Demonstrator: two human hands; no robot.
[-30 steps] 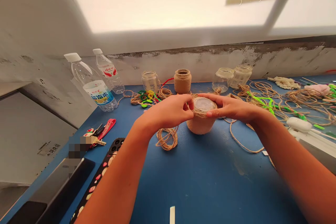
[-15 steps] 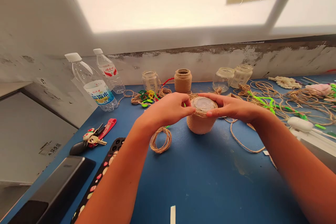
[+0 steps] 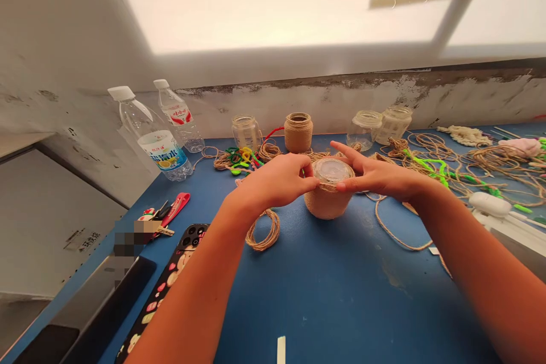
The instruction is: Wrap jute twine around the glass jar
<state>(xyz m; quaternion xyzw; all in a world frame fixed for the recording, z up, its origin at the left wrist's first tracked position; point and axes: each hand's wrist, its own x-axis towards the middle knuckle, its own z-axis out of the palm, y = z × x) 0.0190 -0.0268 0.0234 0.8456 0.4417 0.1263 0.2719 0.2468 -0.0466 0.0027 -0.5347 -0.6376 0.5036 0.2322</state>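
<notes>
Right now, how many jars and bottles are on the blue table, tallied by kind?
Twine-covered jars: 2
Other jars: 3
Plastic bottles: 2
Total: 7

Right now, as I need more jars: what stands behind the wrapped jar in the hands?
Behind the jar, by the wall, stands a second wrapped jar, with a bare jar to its left and twine between. Left hand and right hand hide the table just behind it.
</notes>
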